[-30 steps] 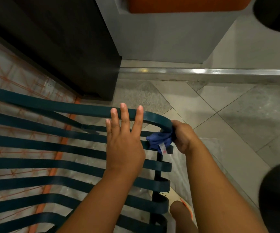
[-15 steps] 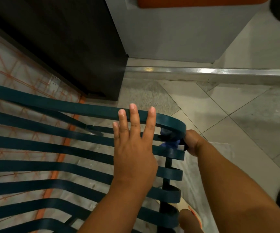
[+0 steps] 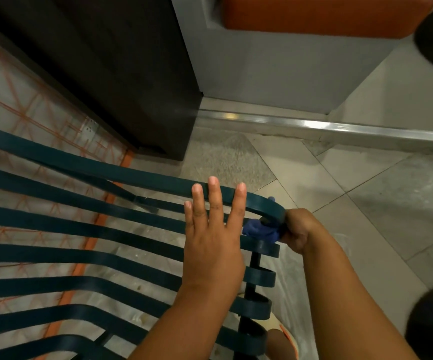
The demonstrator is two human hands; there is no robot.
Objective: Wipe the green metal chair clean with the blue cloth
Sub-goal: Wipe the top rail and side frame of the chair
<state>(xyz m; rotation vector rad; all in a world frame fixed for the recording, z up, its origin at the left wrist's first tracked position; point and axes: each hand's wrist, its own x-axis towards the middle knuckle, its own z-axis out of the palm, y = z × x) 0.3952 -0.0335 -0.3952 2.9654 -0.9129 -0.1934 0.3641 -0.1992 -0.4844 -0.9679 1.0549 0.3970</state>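
The head view looks down on a grey tiled floor [image 3: 381,193] crossed at the far side by a shiny metal threshold strip [image 3: 340,129]. A dark cabinet [image 3: 101,68] stands at the far left, a grey unit with an orange cushion [image 3: 321,14] beyond it on the right. Patterned orange-and-white sheeting [image 3: 23,110] lies on the floor under the green metal chair [image 3: 80,224].

The chair fills the near left; its flat slats run long from left to right, curling into loops at their right ends along a dark upright post [image 3: 255,261].

The left hand [image 3: 212,235] lies flat on the slats, fingers straight and spread, fingertips reaching the farthest slat, holding nothing. The right hand [image 3: 297,229] curls around the blue cloth [image 3: 260,231], pressing the bunched cloth against the looped right end of the farthest slats, just right of the left hand. A sandalled foot [image 3: 285,339] shows near the post's base.
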